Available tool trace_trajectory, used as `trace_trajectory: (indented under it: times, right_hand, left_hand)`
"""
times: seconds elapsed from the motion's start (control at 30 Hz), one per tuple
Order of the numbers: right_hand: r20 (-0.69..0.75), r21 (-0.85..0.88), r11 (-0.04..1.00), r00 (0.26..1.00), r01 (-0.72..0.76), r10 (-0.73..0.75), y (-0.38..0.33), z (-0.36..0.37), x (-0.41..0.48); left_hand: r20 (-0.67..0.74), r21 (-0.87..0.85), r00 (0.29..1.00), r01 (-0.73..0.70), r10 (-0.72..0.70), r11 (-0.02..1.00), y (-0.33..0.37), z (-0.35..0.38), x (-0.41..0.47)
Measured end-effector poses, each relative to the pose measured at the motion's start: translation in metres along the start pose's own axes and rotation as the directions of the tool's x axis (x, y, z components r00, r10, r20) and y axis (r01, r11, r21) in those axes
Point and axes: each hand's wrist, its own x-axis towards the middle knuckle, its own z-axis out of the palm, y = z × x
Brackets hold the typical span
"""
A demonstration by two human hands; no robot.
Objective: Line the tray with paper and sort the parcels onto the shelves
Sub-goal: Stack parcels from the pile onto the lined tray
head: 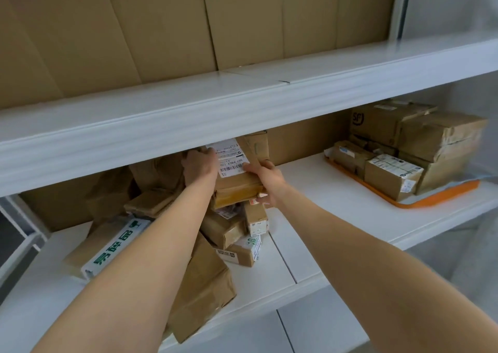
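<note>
Seemed midway: held a labelled parcel point(235, 186) between left hand point(200, 165) and right hand point(267, 180), fingers point(206, 151) curled round its sides, above the unsorted heap point(222, 228) on the middle shelf point(323, 193), with the orange tray point(436, 202) at right seemingly lined and stacked.

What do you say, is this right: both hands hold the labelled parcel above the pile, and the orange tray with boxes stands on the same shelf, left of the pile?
One detail is wrong. In the head view the orange tray with boxes stands right of the pile, not left. The rest holds: the left hand and right hand hold the labelled parcel, on the same shelf.
</note>
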Motion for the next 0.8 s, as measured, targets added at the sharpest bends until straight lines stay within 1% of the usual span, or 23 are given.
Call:
trace_trajectory:
  times: [0.07,0.13,0.2,0.23,0.3,0.37,0.47,0.53,0.6,0.67,0.73,0.8]
  right_hand:
    - [0.012,0.025,1.000,1.000,-0.006,0.006,-0.005,-0.015,-0.005]
    - [0.003,0.040,0.999,1.000,-0.024,0.024,-0.008,-0.031,-0.011]
    - [-0.024,0.060,0.997,0.999,-0.043,0.044,-0.010,-0.046,-0.014]
    - [-0.040,0.063,0.997,0.998,-0.046,0.049,-0.012,-0.053,-0.016]
    - [-0.066,0.059,0.997,0.996,-0.053,0.056,-0.015,-0.069,-0.018]
    - [-0.081,0.057,0.997,0.995,-0.056,0.061,-0.016,-0.086,-0.021]
    - [-0.101,0.049,0.999,0.994,-0.023,0.028,-0.018,-0.111,-0.025]
    - [-0.127,0.046,0.999,0.992,0.005,0.001,-0.019,-0.127,-0.025]
    - [-0.155,0.048,0.999,0.988,0.024,-0.017,-0.021,-0.143,-0.025]
    - [-0.158,0.043,0.999,0.987,0.033,-0.026,-0.024,-0.159,-0.025]
    - [-0.137,0.033,0.999,0.990,0.020,-0.015,-0.026,-0.174,-0.025]
    - [-0.087,0.032,0.999,0.996,-0.031,0.034,-0.028,-0.189,-0.028]
  left_hand:
    - [0.020,-0.089,0.999,-0.024,0.026,0.996,0.007,0.009,-0.008]
    - [0.051,-0.117,0.998,-0.042,0.048,0.992,0.014,0.020,-0.017]
    - [0.116,-0.119,0.992,-0.039,0.053,0.992,0.019,0.033,-0.027]
    - [0.170,-0.150,0.984,-0.029,0.055,0.988,0.022,0.040,-0.033]
    - [0.296,-0.243,0.953,0.016,0.058,0.970,0.027,0.053,-0.044]
    - [0.389,-0.284,0.919,0.058,0.060,0.957,0.032,0.064,-0.055]
    - [0.497,-0.299,0.867,0.213,-0.039,0.930,0.038,0.077,-0.069]
    - [0.572,-0.302,0.817,0.295,-0.076,0.906,0.040,0.084,-0.079]
    - [0.618,-0.312,0.784,0.308,-0.054,0.899,0.040,0.095,-0.087]
    - [0.633,-0.349,0.774,0.316,-0.027,0.882,0.042,0.106,-0.094]
    - [0.631,-0.383,0.776,0.336,-0.022,0.860,0.045,0.117,-0.102]
    - [0.633,-0.424,0.774,0.369,-0.021,0.827,0.050,0.127,-0.109]
